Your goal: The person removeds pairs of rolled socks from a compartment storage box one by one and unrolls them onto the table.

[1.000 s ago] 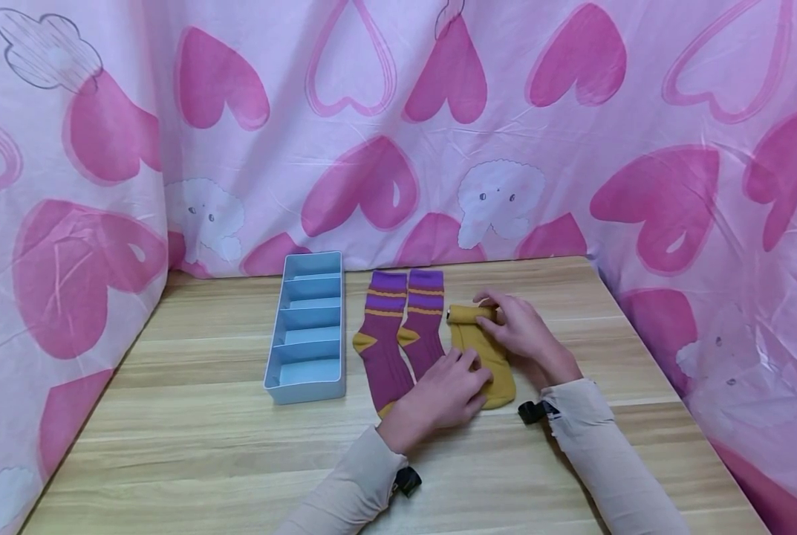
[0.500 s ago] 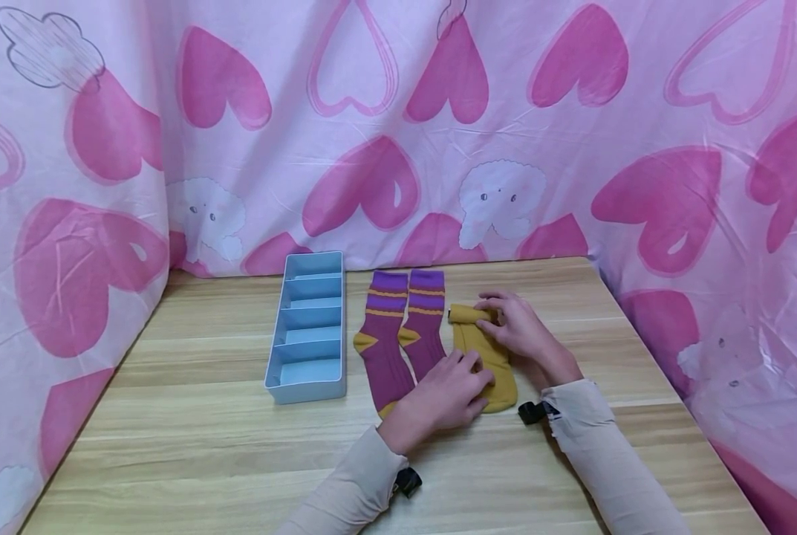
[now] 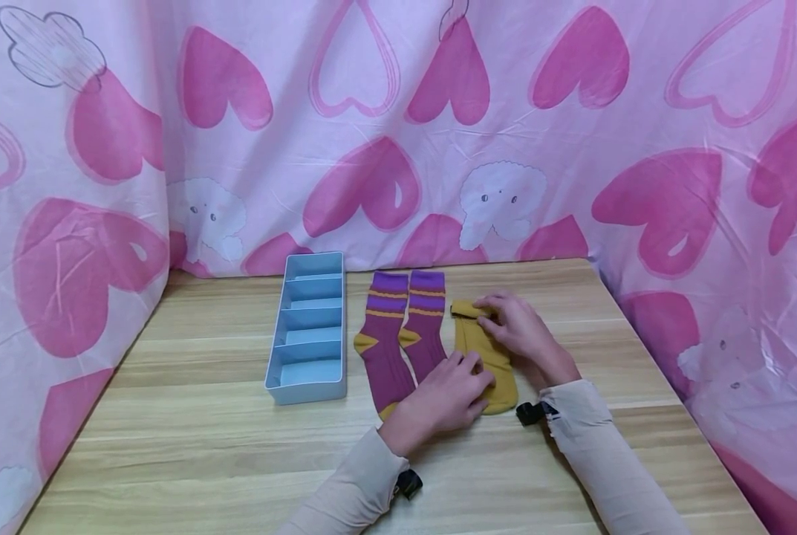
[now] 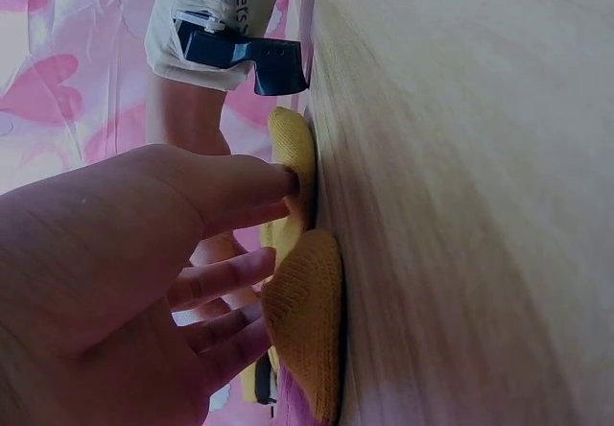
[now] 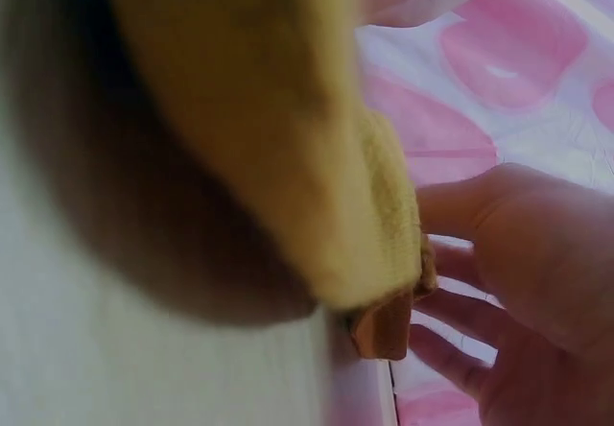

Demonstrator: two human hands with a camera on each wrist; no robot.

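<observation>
A mustard-yellow sock [image 3: 490, 357] lies on the table with its far end folded over; whether it is one sock or two stacked, I cannot tell. My right hand [image 3: 521, 327] pinches the folded end between thumb and fingers. Nearer the toe, my left hand [image 3: 448, 390] rests its loosely bent fingers on the sock. In the left wrist view, that left hand [image 4: 182, 263] has its thumb and fingers apart against the yellow fabric. Close by on the left lie two purple striped socks [image 3: 382, 327], flat and side by side; my left hand and wrist hide part of them.
A light blue box [image 3: 311, 390] with several compartments stands left of the purple socks. The wood-grain table [image 3: 191, 416] is bounded at the back and sides by a pink heart-patterned curtain [image 3: 425, 186].
The folded end of the yellow sock has loosened from a round roll and tipped slightly away from me. My right hand has shifted only a little; the left has stayed put.
</observation>
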